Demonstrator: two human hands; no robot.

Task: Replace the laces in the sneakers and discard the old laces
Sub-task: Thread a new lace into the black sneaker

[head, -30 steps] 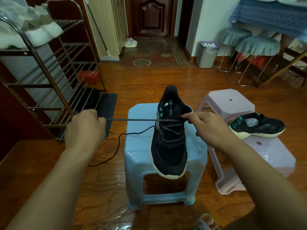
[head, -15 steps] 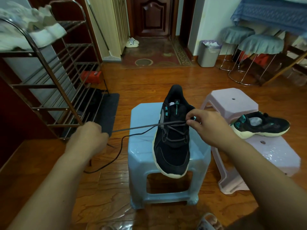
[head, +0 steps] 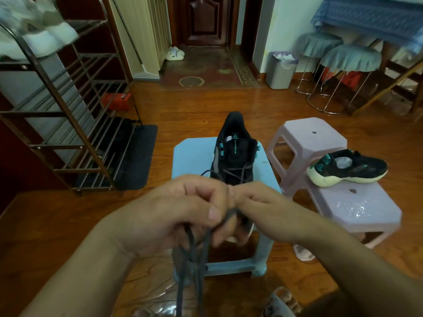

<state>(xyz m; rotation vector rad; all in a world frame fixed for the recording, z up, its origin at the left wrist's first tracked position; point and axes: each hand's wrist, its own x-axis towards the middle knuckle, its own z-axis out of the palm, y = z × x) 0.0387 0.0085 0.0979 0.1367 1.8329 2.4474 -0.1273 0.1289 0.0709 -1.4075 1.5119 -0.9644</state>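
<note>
Both hands are bunched together right in front of me. Left hand (head: 174,211) pinches the grey lace (head: 194,255), whose strands hang down near me. Right hand (head: 258,209) has curled fingers, can't tell what they're holding. Black sneaker (head: 235,154) sits on the blue stool (head: 192,156), other sneaker (head: 348,168) on the pink stool (head: 357,204) to the right.

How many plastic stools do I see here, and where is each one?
3: the blue stool under the sneaker in the middle, a pink stool behind on the right, and a nearer pink stool carrying the other sneaker.
</note>
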